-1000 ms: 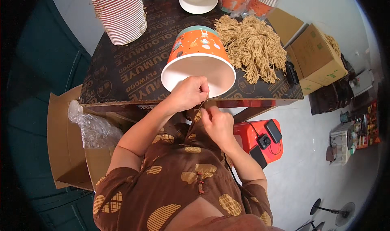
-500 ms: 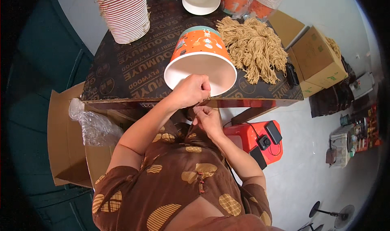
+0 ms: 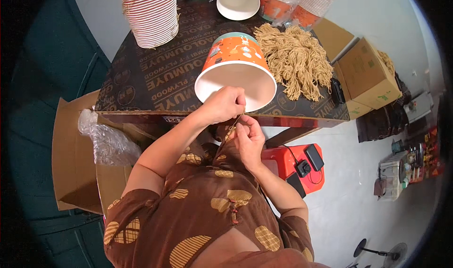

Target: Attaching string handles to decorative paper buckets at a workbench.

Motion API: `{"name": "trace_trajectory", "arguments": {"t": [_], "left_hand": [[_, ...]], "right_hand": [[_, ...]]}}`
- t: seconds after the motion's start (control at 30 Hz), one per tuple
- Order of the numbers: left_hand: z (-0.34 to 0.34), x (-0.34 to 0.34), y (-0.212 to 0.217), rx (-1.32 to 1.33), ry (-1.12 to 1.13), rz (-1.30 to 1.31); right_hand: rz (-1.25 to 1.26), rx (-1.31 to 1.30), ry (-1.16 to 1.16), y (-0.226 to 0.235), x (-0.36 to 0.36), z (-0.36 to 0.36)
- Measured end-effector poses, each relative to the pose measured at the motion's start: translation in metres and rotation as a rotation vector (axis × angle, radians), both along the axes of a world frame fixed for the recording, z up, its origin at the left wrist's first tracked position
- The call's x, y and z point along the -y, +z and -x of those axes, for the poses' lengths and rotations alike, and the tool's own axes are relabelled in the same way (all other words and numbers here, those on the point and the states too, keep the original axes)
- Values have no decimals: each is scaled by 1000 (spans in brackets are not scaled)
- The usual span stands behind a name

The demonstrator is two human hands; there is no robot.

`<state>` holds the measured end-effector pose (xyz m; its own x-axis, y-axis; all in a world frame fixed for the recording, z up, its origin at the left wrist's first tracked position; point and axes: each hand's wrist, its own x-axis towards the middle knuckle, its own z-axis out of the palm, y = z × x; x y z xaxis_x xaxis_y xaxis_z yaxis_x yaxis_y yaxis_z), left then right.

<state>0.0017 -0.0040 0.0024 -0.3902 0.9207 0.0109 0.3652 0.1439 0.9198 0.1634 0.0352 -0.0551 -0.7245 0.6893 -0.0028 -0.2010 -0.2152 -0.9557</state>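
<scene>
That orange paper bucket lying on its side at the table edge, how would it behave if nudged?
The orange paper bucket looks thin-walled and empty, so probably light. Lying sideways, its round wall would likely roll. The left hand grips its rim, probably steadying it.

The orange paper bucket at upper centre of the frame has a glossy printed outside and a matt white inside. The left hand grips its rim, and the right hand pinches a thin tan cord of rough twisted fibre. The heap of cords to the right looks coarse and matt, like jute or paper twine. The tabletop is dark film-faced plywood with a dull sheen. The stack of paper buckets at upper left shows matt white rims. The bag at left is clear, crinkled plastic, lying in a matt brown cardboard box.
</scene>
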Motion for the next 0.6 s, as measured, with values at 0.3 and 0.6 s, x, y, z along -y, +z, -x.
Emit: {"name": "trace_trajectory", "arguments": {"t": [0.3,0.6], "left_hand": [[-3,0,5,2,13,48],[-4,-2,5,-24,9,47]], "right_hand": [[293,-130,234,4,2,10],[-177,318,173,32,-20,-39]]}}
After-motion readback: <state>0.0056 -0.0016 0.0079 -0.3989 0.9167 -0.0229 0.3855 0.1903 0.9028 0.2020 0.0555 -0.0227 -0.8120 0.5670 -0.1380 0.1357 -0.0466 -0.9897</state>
